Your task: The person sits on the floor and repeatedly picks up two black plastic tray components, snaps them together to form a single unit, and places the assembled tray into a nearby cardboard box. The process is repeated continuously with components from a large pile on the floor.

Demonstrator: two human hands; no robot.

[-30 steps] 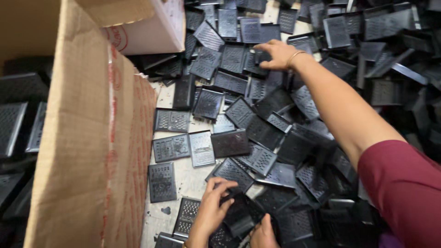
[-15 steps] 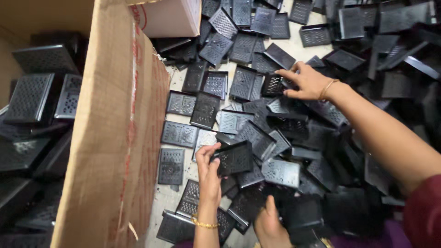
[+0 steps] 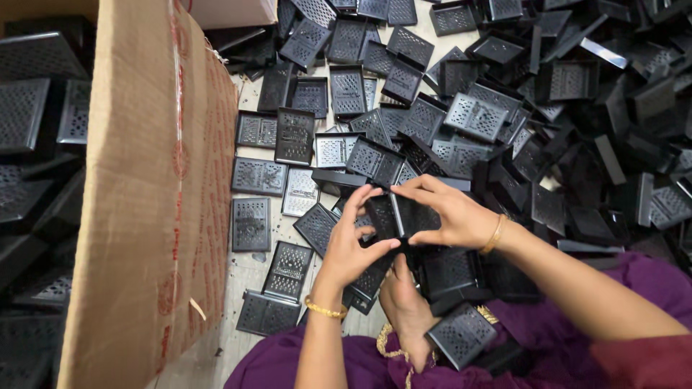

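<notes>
While the dark trays [image 3: 29, 108] stacked at the far left look already sorted away, they are cut off by the frame, and the tall cardboard box wall [image 3: 151, 202] hides whatever lies just behind it. Right of the box, flat perforated black plates [image 3: 251, 224] lie on the pale floor [image 3: 249, 277]. At centre the left hand [image 3: 351, 248] and right hand [image 3: 450, 216] both close their fingers on a pair of black perforated pieces [image 3: 398, 215], seemingly pressing them together, though fingers cover the joint. A bare foot [image 3: 407, 306] rests below. To the right a large loose heap [image 3: 577, 115] remains, so most of the work looks undone; its shadowed depth is hard to read.
</notes>
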